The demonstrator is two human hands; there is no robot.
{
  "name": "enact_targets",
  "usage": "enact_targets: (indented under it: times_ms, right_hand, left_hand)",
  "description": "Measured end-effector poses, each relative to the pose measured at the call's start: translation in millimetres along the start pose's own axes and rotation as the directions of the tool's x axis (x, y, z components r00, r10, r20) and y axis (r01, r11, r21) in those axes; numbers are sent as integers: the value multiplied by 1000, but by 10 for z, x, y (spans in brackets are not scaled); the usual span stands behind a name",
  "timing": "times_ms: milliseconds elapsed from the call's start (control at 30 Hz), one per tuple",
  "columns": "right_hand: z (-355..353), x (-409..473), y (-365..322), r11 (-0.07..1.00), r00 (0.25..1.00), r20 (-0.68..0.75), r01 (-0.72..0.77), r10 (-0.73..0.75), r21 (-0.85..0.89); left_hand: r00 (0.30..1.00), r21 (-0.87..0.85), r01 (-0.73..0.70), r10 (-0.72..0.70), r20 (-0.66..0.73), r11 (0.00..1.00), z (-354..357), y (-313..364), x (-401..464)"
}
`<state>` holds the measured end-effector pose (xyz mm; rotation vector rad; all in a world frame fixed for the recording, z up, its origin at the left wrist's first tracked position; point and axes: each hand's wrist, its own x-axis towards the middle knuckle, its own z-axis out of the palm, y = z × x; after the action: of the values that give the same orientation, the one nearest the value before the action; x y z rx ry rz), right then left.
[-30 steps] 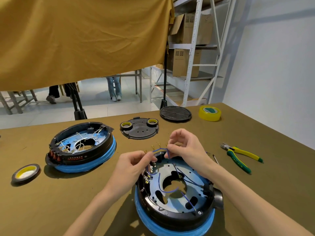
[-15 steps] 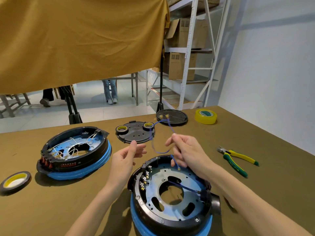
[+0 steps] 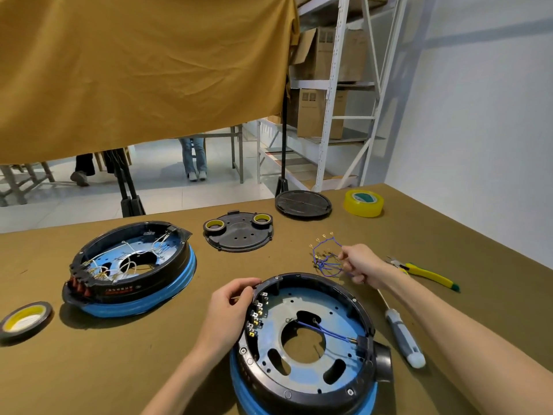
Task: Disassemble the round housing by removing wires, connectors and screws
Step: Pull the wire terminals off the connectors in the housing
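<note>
1. Round housing (image 3: 305, 339) sits at the near edge of the counter (image 3: 449, 235), partly cut off at the bottom of view. Black ring on a blue base, metal plate inside. I judge it fairly heavy and rigid, so it won't slide w/ light tugs.
2. Left hand (image 3: 230, 310): grip curled over the housing's far-left rim, fingers on the black ring beside the row of terminals (image 3: 257, 313). Good bracing spot; the rim is stiff and thick.
3. Right hand (image 3: 359, 265): grip pinches a bundle of blue wires (image 3: 326, 259), held clear of the housing, just beyond its far rim. Wires look thin, floppy, v. light, w/ small brass lugs on the ends. They tangle easily, so best held by the bunch, not by single ends.
4. One blue wire pair (image 3: 326, 332) remains inside, running across the centre hole to the connector block (image 3: 363, 344) at the right. Take it near the lug, not mid-wire; I'd guess the insulation is slippery and the lugs bend.
5. Room: open counter beyond the right hand, toward the far-right corner, to drop the bundle. Screwdriver (image 3: 404, 336) lies just right of the housing, pliers (image 3: 425, 274) farther right.
6. Left side is crowded: second housing (image 3: 131, 271) w/ white wires, tape roll (image 3: 25, 319) near the left edge. Black cover plate (image 3: 239, 232) lies toward the far edge.
</note>
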<state>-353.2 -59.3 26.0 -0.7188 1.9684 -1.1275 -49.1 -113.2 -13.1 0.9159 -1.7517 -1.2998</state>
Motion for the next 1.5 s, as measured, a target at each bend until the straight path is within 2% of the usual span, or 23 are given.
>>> enact_targets:
  times_ms: [67, 167, 300, 400, 467, 567, 633, 700, 800, 867, 967, 1067, 1167, 1267, 1400, 1500]
  right_hand:
    - [15, 33, 78, 970, 993, -83, 66, -87, -235]
    - [23, 46, 130, 846, 953, -179, 121, -246, -519]
    - [24, 43, 160, 759, 901, -264, 103, -345, -643]
    - [-4, 4, 166, 746, 896, -282, 77, -343, -662]
    - [1, -56, 147, 750, 883, -275, 120, -380, -651]
    - [113, -254, 97, 768, 855, -163, 337, -492, -545]
    - [231, -463, 73, 732, 825, -41, 476, -564, -488]
    - [339, -632, 98, 685, 800, 44, 539, -598, -490]
    - [423, -788, 168, 647, 831, 116, 504, -545, -573]
    - [424, -829, 193, 649, 847, 120, 480, -517, -590]
    - [393, -804, 180, 723, 863, 62, 456, -501, -519]
    - [422, -736, 138, 747, 866, 35, 450, -499, -489]
    - [488, -684, 68, 777, 878, 50, 448, -477, -444]
    - [555, -657, 14, 789, 882, 64, 447, -466, -422]
    - [610, -642, 2, 785, 875, 84, 466, -476, -408]
    - [612, -639, 17, 792, 872, 67, 471, -486, -388]
  left_hand:
    - [1000, 0, -4, 4, -1, 1000, 3, -2, 0]
    - [1000, -6, -4, 4, -7, 1000, 10, -4, -3]
    - [1000, -3, -1, 1, -12, 1000, 3, -7, -6]
    - [1000, -9, 3, -3, -15, 1000, 3, -10, -4]
    - [1000, -14, 2, -3, -18, 1000, 4, -13, -2]
    - [1000, -24, -9, 8, -30, 1000, 13, -20, -15]
    - [999, -49, -11, 9, -31, 999, 21, -10, -30]
    - [1000, -50, -6, 5, -24, 999, 22, 12, -45]
    - [997, 131, -66, 70, -23, 989, 6, 85, -68]
    - [975, 304, -218, 222, 22, 927, -5, 177, -99]
    - [897, 452, -439, 351, 270, 777, 29, 364, -165]
    - [777, 497, -613, 353, 522, 614, 201, 495, -220]
    - [708, 527, -690, 310, 634, 497, 449, 543, -240]
    - [719, 538, -678, 299, 628, 500, 587, 552, -206]
    - [760, 498, -609, 274, 590, 617, 648, 544, -132]
    - [747, 498, -640, 325, 580, 585, 657, 499, -142]
